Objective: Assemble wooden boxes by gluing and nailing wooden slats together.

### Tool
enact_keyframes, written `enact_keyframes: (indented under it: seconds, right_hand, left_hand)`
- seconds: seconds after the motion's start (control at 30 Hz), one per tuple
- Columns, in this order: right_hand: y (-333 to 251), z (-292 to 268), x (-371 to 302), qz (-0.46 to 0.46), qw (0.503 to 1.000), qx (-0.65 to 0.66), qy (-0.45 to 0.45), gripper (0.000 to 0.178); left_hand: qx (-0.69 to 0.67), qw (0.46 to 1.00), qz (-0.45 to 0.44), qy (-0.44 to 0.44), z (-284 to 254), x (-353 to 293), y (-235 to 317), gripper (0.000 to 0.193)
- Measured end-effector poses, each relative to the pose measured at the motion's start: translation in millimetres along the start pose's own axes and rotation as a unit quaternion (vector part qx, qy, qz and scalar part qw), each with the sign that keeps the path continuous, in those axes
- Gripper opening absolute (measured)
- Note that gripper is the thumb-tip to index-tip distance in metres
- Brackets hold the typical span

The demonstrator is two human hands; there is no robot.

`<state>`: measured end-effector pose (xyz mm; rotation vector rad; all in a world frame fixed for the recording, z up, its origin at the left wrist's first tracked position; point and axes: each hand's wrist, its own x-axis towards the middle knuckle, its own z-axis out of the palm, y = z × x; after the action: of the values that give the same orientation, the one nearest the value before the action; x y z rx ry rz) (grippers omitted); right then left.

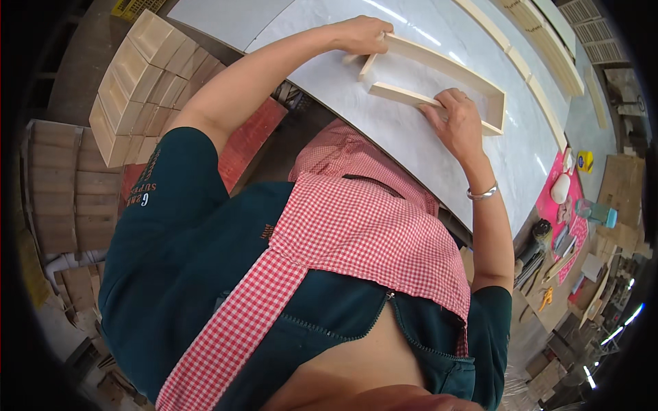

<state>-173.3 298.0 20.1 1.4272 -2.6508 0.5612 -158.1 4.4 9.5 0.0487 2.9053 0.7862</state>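
Your head-worn left fisheye
It looks steeply down, close over your apron (pixel 370 226), toward the tabletop (pixel 425 157) farther out in the upper part.

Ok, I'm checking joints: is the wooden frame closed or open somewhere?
The wooden frame is open at its near left corner: tabletop shows between the short strip and the long strip in the right hand.
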Motion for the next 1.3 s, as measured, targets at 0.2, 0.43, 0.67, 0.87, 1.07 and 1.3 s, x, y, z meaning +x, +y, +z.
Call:
enact_keyframes:
  seconds: [0.2,0.43,0.67,0.87,1.07,1.3]
  right_hand:
    - [-6,0,1,0.026,1.0,-0.009,-0.003,0.022]
    - [-7,6,5,0.02,0.999,-0.01,0.023,0.022]
    - [-10,10,9,0.024,0.999,-0.018,0.039,0.022]
    - [-13,14,14,0.015,0.998,-0.037,0.042,0.022]
    - [-25,29,29,-0.01,0.998,-0.025,0.051,0.02]
    - [-41,33,45,-0.082,0.996,0.0,0.04,0.04]
  left_hand:
    - [-0.152,0.981,-0.084,0.085,25,9,3,0.039]
    - [-0.549,0.812,-0.127,0.153,43,19,22,0.034]
    - [-0.721,0.662,-0.139,0.153,29,-2,50,0.038]
    - [-0.725,0.669,-0.065,0.15,47,-1,33,0.048]
    - [-0.677,0.714,-0.002,0.178,71,13,6,0.062]
    - [-0.73,0.66,-0.034,0.175,60,1,32,0.073]
